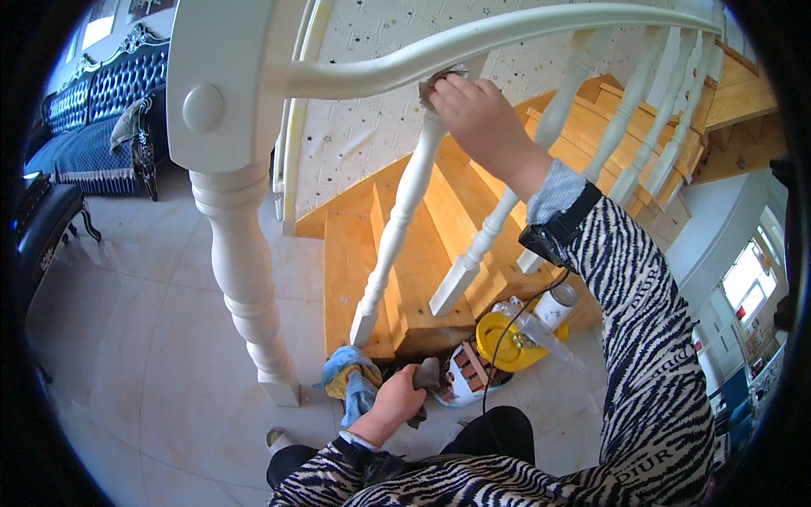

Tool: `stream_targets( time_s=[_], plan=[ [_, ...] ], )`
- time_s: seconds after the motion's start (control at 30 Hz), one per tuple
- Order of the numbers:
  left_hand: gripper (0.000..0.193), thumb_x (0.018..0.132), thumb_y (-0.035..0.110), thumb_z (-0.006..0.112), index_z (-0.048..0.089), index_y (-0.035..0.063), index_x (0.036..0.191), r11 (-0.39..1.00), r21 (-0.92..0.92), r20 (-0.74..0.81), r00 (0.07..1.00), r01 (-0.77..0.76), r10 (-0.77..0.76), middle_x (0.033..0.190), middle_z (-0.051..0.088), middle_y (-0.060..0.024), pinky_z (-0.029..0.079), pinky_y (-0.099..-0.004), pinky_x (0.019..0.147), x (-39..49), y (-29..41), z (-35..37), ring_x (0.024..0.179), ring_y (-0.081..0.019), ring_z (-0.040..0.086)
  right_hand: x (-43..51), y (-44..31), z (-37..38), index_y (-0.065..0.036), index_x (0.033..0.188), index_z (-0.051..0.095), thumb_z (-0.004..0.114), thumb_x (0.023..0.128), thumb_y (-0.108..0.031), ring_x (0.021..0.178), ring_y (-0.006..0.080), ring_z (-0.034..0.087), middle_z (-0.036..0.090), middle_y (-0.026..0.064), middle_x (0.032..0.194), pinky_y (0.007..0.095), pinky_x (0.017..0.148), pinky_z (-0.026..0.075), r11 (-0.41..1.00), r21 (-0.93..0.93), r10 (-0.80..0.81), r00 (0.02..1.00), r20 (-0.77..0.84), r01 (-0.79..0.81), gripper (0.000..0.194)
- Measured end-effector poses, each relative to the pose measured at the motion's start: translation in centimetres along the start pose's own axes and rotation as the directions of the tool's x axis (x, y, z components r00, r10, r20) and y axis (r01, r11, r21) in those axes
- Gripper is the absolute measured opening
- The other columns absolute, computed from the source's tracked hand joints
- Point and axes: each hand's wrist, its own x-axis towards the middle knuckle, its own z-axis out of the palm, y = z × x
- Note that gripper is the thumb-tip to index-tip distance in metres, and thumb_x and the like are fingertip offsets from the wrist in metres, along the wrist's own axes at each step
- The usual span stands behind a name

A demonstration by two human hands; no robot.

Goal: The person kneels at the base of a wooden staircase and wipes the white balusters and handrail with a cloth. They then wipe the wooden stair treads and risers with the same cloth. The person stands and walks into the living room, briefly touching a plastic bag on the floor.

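Observation:
My right hand [466, 114] is raised at the top of a white turned baluster [400, 222]. Its fingers press a crumpled grey-brown cloth [432, 87] against the underside of the curved white handrail [481, 41]. Low down, near my knees, my left hand [396, 402] is closed around a dark grey cloth [427, 377]. A blue and yellow cloth [361, 380] lies bunched just left of that hand, by the foot of the baluster. A thick white newel post [241, 253] stands to the left.
Wooden stairs [412, 272] rise to the right behind several balusters. At their foot stand a white bucket [459, 383] with brown blocks, a yellow lid [497, 342] and a white can [554, 304]. A black cable [500, 355] hangs from my right wrist. A tufted sofa [104, 120] is at the far left.

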Motion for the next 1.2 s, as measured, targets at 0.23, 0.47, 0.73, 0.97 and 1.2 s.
stream_targets(
  time_s=[0.23,0.47,0.73,0.97,1.2],
  plan=[
    [0.051,0.078,0.018,0.063,0.058,0.0016,0.126,0.999,0.029,0.022,0.999,0.023,-0.024,0.111,0.067,-0.0248,0.050,-0.0445,0.093,0.0,0.3,0.1,0.106,-0.0404,0.063,2.0,-2.2,1.3,-0.005,0.095,0.073,0.065,0.079,-0.017,0.096,0.0260,0.054,0.060,0.0084,0.090,0.0311,0.070,0.042,0.984,-0.148,0.136,0.941,0.308,-0.094,0.022],
    [0.050,0.078,0.018,0.062,0.058,0.0017,0.125,1.000,0.015,0.035,0.999,0.011,-0.012,0.112,0.066,-0.0248,0.050,-0.0450,0.093,-0.3,1.3,0.2,0.107,-0.0406,0.063,5.1,-3.7,2.3,-0.004,0.115,0.072,0.064,0.085,-0.020,0.126,0.0345,0.050,0.063,0.0208,0.125,0.0363,0.054,0.053,0.946,-0.279,0.314,0.670,0.673,-0.164,0.035],
    [0.049,0.078,0.017,0.062,0.059,0.0016,0.124,1.000,0.025,0.022,1.000,-0.003,0.002,0.112,0.066,-0.0246,0.050,-0.0451,0.093,-0.6,1.7,-0.1,0.107,-0.0406,0.062,4.3,-3.6,4.6,0.008,0.113,0.069,0.066,0.082,-0.010,0.123,0.0387,0.054,0.060,0.0346,0.119,0.0410,0.058,0.058,0.885,-0.062,0.415,0.723,0.552,-0.461,0.035],
    [0.050,0.078,0.018,0.063,0.058,0.0020,0.125,1.000,0.018,0.031,0.999,-0.019,0.018,0.112,0.066,-0.0249,0.050,-0.0445,0.093,-0.2,0.9,0.2,0.108,-0.0402,0.062,0.9,-4.7,1.1,0.007,0.113,0.066,0.062,0.084,-0.006,0.126,0.0315,0.053,0.058,0.0219,0.125,0.0315,0.069,0.062,0.982,-0.093,0.187,0.817,0.546,-0.163,0.032],
    [0.050,0.079,0.018,0.063,0.057,0.0021,0.126,0.999,0.029,0.044,0.999,-0.021,0.020,0.112,0.067,-0.0244,0.050,-0.0446,0.094,0.1,0.1,0.3,0.108,-0.0402,0.062,-0.1,-2.2,0.2,-0.004,0.096,0.071,0.064,0.082,-0.008,0.118,0.0228,0.057,0.063,0.0089,0.107,0.0259,0.058,0.059,0.992,-0.041,0.123,0.986,0.111,-0.119,0.017]
  ],
)
